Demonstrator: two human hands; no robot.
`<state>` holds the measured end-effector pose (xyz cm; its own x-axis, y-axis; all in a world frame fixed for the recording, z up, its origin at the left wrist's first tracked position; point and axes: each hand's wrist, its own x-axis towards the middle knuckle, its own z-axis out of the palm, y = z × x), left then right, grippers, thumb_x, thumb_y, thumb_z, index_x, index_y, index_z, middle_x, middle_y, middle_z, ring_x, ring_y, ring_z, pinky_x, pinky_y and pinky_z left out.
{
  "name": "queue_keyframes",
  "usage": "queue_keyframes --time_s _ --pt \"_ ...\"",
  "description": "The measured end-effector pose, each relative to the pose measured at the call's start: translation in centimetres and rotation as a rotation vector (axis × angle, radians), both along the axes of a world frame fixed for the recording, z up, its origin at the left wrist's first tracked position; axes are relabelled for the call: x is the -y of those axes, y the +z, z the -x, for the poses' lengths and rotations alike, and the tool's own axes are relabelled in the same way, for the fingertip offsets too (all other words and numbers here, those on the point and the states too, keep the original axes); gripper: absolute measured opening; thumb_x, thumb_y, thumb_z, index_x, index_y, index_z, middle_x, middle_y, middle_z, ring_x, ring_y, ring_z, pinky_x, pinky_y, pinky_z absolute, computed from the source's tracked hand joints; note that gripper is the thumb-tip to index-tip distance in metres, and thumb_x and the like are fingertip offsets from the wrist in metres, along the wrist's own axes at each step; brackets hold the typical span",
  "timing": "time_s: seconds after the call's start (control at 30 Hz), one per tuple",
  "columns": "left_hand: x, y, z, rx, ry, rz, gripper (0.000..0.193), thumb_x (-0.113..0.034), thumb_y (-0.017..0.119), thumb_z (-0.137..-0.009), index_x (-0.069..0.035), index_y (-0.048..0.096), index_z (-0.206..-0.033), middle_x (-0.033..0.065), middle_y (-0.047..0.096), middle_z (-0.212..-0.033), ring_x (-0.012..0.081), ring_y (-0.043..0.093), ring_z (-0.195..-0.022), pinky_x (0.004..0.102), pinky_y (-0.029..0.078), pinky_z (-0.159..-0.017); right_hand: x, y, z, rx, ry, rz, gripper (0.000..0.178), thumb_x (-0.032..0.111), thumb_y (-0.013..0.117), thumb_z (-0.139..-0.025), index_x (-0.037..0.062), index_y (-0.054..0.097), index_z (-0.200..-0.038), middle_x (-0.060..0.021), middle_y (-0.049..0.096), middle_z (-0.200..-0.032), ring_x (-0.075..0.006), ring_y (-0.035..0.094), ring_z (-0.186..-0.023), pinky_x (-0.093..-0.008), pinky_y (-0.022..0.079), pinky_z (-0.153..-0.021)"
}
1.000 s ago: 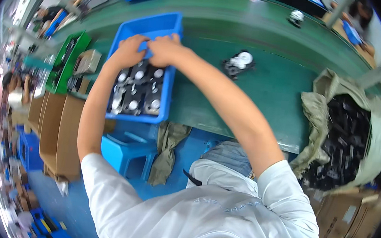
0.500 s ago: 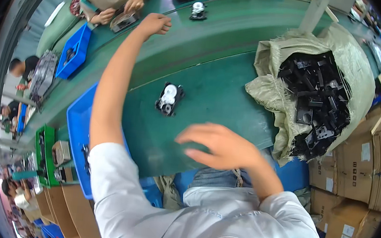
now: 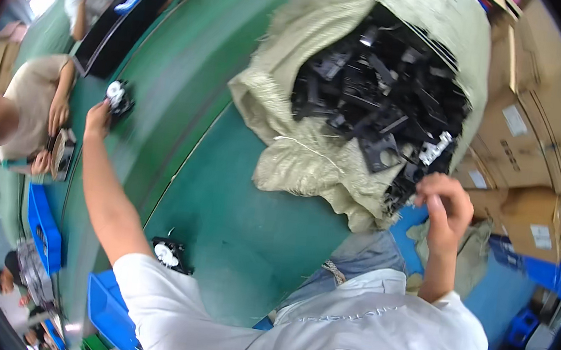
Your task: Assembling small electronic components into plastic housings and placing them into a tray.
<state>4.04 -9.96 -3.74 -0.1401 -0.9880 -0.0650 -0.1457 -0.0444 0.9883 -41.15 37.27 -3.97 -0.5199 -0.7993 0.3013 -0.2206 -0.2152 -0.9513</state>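
Note:
Far out to the left, my left hand (image 3: pixel 98 120) is closed on the near edge of a small black mechanism with white gears (image 3: pixel 119 98) on the green conveyor. A second such gear mechanism (image 3: pixel 168 253) lies on the green table (image 3: pixel 239 239), close to my left upper arm. My right hand (image 3: pixel 447 205) is at the near right rim of a woven sack (image 3: pixel 308 168), fingers bent and thumb apart, with nothing visible in them. Black plastic parts (image 3: pixel 384 97) fill the sack; one pale, perforated piece (image 3: pixel 436 148) lies just beyond my right fingers.
Cardboard boxes (image 3: pixel 537 140) are stacked to the right of the sack. A blue bin (image 3: pixel 106 307) stands beside my left sleeve, another blue tray (image 3: pixel 44 229) farther left. Across the conveyor a person (image 3: pixel 35 101) works with both hands, near a black box (image 3: pixel 122 25).
The view has turned to the right. My left hand has reached the far gear mechanism and closed on it. My right hand has moved from above the table to the sack's rim.

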Motion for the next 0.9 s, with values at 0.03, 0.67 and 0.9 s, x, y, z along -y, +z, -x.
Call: queue_keyframes --time_s 0.03,0.67,0.9 --pt "0.4 -0.4 -0.6 -0.029 0.005 -0.009 0.03 -0.018 0.056 -0.097 0.004 0.062 -0.116 0.0124 0.067 -0.103 0.0201 0.064 -0.087 0.0311 0.054 -0.075 0.8 0.3 0.4 0.003 0.002 -0.021 0.01 -0.002 0.057 -0.08 -0.0016 0.065 -0.087 -0.0105 0.065 -0.081 -0.0175 0.057 -0.066 -0.0259 0.046 -0.062" --pt "-15.0 4.0 7.7 -0.915 0.009 0.246 0.038 -0.018 0.04 -0.1 0.005 0.047 -0.13 0.0202 0.061 -0.12 0.031 0.063 -0.101 0.0441 0.053 -0.088 16.3 -0.2 4.1 -1.266 -0.103 -0.174 0.029 0.02 0.068 -0.083 0.0052 0.061 -0.107 -0.0106 0.063 -0.09 -0.0284 0.065 -0.079 -0.0369 0.055 -0.067" --pt "-26.9 3.4 14.1 -1.419 -0.316 0.235 0.046 -0.021 0.031 -0.099 0.004 0.042 -0.136 0.0252 0.056 -0.128 0.0388 0.058 -0.115 0.0531 0.047 -0.099 10.8 1.7 -0.7 0.077 -0.043 0.139 0.034 0.011 0.059 -0.093 -0.0065 0.048 -0.12 -0.0194 0.061 -0.103 -0.025 0.066 -0.082 -0.031 0.06 -0.075"
